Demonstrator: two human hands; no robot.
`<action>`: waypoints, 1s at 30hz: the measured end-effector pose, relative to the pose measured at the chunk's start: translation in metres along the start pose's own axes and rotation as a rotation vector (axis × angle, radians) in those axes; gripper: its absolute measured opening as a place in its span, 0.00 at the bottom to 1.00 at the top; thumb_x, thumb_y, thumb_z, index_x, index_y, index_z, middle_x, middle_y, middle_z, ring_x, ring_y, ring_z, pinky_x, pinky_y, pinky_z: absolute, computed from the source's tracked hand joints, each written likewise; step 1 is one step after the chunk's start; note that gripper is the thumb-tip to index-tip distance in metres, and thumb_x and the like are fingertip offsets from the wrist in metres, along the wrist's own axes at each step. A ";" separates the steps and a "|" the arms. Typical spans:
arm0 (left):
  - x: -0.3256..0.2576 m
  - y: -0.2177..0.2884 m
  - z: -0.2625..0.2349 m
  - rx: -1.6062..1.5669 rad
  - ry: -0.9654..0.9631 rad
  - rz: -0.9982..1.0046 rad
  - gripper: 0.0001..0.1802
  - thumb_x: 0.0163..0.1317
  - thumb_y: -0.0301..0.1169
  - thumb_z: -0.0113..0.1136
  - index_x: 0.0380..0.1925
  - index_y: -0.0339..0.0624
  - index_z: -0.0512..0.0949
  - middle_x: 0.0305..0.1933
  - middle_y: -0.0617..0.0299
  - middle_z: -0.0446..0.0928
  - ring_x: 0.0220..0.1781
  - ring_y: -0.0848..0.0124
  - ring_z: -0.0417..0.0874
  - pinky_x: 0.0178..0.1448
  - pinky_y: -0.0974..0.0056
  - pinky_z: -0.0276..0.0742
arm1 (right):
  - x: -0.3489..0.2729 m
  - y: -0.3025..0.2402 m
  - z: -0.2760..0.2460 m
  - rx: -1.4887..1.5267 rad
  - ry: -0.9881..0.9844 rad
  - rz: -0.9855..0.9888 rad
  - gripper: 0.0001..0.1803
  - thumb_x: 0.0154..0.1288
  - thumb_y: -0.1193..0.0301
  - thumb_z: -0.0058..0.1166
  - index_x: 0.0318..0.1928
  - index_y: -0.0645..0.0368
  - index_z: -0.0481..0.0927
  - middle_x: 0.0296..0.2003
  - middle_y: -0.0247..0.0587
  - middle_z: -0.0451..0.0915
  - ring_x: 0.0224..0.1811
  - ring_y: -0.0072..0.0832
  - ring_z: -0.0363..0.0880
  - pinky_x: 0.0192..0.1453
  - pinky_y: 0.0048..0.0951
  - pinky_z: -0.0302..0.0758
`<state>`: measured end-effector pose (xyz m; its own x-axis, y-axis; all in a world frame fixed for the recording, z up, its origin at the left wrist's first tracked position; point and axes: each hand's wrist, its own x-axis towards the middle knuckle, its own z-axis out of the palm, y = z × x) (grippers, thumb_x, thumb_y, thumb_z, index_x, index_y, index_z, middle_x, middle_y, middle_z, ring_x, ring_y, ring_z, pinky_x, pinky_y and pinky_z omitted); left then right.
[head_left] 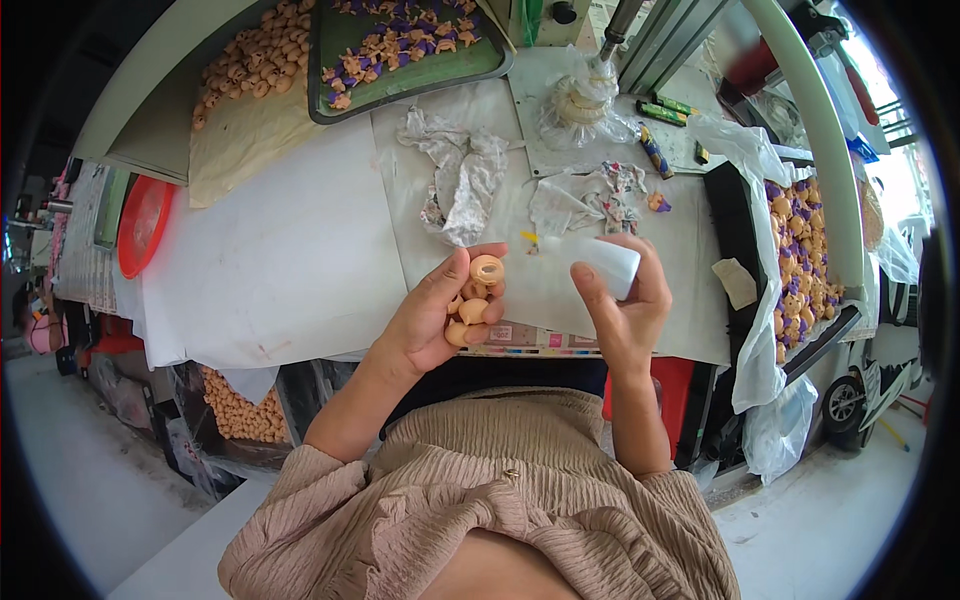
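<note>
My left hand is closed around several small peach-coloured hollow plastic doll parts, held over the table's front edge. The topmost part shows a round opening. In my right hand is a white squeeze bottle, gripped between thumb and fingers. It lies tilted on its side, and its narrow tip, with a bit of yellow near it, points left toward the doll parts. A gap separates the tip from them. Beyond my hands lie a crumpled white cloth and a patterned cloth.
A dark green tray of peach-and-purple pieces sits at the back, beside a pile of peach parts. At right, a lined bin holds more pieces. A red basin stands far left. A press-like post rises behind.
</note>
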<state>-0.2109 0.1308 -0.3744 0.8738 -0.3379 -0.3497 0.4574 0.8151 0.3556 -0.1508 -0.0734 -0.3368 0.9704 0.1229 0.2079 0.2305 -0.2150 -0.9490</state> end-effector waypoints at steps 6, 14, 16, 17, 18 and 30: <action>-0.024 0.024 0.003 -0.059 -0.053 -0.013 0.28 0.69 0.52 0.48 0.60 0.45 0.68 0.39 0.62 0.74 0.34 0.73 0.76 0.26 0.73 0.71 | 0.040 -0.003 0.047 -0.065 -0.150 -0.023 0.17 0.56 0.73 0.66 0.44 0.63 0.74 0.36 0.36 0.77 0.41 0.22 0.75 0.42 0.23 0.72; -0.075 0.068 -0.009 -0.102 -0.099 0.103 0.28 0.62 0.50 0.59 0.59 0.52 0.70 0.38 0.65 0.74 0.36 0.73 0.76 0.26 0.73 0.71 | 0.072 -0.022 0.097 -0.447 -0.290 -0.162 0.15 0.56 0.71 0.63 0.43 0.62 0.77 0.37 0.44 0.81 0.34 0.32 0.77 0.40 0.31 0.74; -0.086 0.078 -0.016 -0.110 -0.100 0.116 0.28 0.62 0.49 0.59 0.59 0.52 0.70 0.38 0.66 0.74 0.36 0.73 0.76 0.27 0.73 0.71 | 0.086 -0.040 0.116 -0.477 -0.260 -0.358 0.14 0.57 0.72 0.62 0.43 0.62 0.77 0.38 0.45 0.81 0.37 0.36 0.77 0.43 0.34 0.73; -0.090 0.083 -0.019 -0.119 -0.094 0.115 0.28 0.61 0.49 0.60 0.59 0.52 0.70 0.38 0.66 0.73 0.36 0.73 0.75 0.27 0.73 0.71 | 0.094 -0.049 0.127 -0.502 -0.224 -0.540 0.13 0.57 0.73 0.61 0.43 0.61 0.78 0.38 0.45 0.81 0.41 0.40 0.77 0.46 0.36 0.73; -0.094 0.087 -0.022 -0.117 -0.100 0.128 0.28 0.61 0.49 0.60 0.59 0.52 0.70 0.38 0.66 0.73 0.36 0.73 0.75 0.27 0.73 0.71 | 0.103 -0.058 0.142 -0.500 -0.227 -0.554 0.13 0.57 0.73 0.61 0.43 0.61 0.78 0.38 0.45 0.81 0.41 0.40 0.77 0.46 0.36 0.73; -0.148 0.114 -0.010 -0.070 -0.120 0.232 0.27 0.68 0.37 0.54 0.65 0.45 0.63 0.43 0.63 0.70 0.36 0.75 0.70 0.27 0.76 0.68 | 0.196 -0.098 0.348 -0.725 -0.712 -0.518 0.08 0.58 0.76 0.55 0.38 0.56 0.82 0.38 0.45 0.81 0.45 0.44 0.78 0.48 0.43 0.76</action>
<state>-0.2896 0.2780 -0.2905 0.9693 -0.1879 -0.1586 0.2333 0.9065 0.3519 -0.0085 0.3089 -0.2854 0.5381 0.8322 0.1336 0.8035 -0.4586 -0.3797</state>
